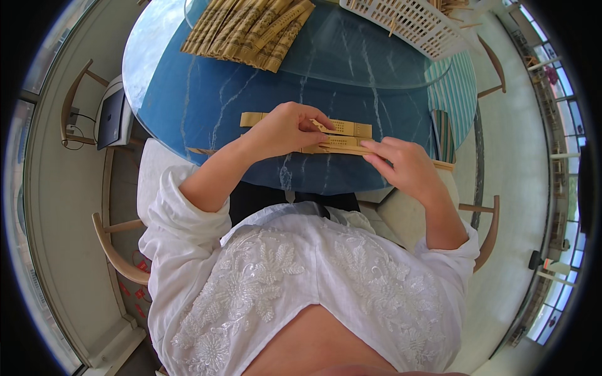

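Note:
My left hand [290, 127] is closed, thumb and fingers pinching a brown paper chopstick sleeve [342, 141] just above the table. My right hand [406, 164] has thumb and forefinger closed at the sleeve's right end, on thin pale chopsticks [351, 149] along its near edge. How far the chopsticks reach into the sleeve cannot be made out. Just beyond, a second flat paper sleeve [357, 129] lies on the table, partly covered by my left hand. Under my left wrist, the tip of another paper piece [200, 151] pokes out.
A pile of brown sleeves [251, 28] lies at the far left of the blue marbled table [251, 88]. At the far right stands a white slotted basket [411, 28] beside loose sticks [453, 6]. Striped cloth [453, 94] covers the right edge; chairs [116, 250] stand around.

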A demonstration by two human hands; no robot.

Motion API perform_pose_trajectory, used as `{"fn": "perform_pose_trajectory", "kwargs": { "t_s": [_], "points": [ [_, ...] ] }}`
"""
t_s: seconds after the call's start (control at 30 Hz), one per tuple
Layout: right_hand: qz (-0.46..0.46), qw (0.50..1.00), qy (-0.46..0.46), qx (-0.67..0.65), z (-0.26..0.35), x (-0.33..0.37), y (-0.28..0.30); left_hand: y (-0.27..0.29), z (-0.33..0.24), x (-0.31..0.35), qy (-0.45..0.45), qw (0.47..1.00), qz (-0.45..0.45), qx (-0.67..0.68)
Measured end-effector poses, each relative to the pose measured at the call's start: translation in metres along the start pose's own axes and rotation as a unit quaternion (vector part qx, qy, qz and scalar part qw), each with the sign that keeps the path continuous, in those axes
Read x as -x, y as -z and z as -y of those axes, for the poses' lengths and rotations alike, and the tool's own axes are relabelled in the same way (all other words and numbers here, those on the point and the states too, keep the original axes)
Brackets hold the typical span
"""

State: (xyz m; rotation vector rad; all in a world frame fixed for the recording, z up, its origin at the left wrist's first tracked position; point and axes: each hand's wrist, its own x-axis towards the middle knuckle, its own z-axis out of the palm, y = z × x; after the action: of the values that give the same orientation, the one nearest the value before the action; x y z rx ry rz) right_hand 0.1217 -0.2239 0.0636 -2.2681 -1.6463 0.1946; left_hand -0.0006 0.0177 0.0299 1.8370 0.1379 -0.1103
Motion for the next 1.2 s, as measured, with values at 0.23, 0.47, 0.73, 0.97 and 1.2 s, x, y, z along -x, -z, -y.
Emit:
{"fn": "perform_pose_trajectory", "kwargs": {
  "t_s": [0.23,0.47,0.73,0.97,1.2],
  "points": [
    [0.012,0.999,-0.032,-0.009,0.002,-0.002,0.006,0.007,-0.011,-0.001,0.045,0.999,-0.01,-0.003],
    [0.04,0.999,-0.023,-0.028,0.003,0.0,0.013,0.007,-0.003,0.003,0.028,0.993,0.083,0.084],
    [0.078,0.996,-0.01,-0.05,-0.006,-0.006,0.014,0.007,-0.01,0.007,0.035,0.995,0.074,0.048],
    [0.054,0.997,0.029,-0.055,0.003,-0.013,0.01,0.005,-0.014,0.007,0.005,0.994,0.09,0.062],
    [-0.048,0.997,0.047,-0.039,0.009,-0.02,-0.014,0.005,-0.021,0.02,-0.073,0.994,-0.064,-0.042]
  ]
}}
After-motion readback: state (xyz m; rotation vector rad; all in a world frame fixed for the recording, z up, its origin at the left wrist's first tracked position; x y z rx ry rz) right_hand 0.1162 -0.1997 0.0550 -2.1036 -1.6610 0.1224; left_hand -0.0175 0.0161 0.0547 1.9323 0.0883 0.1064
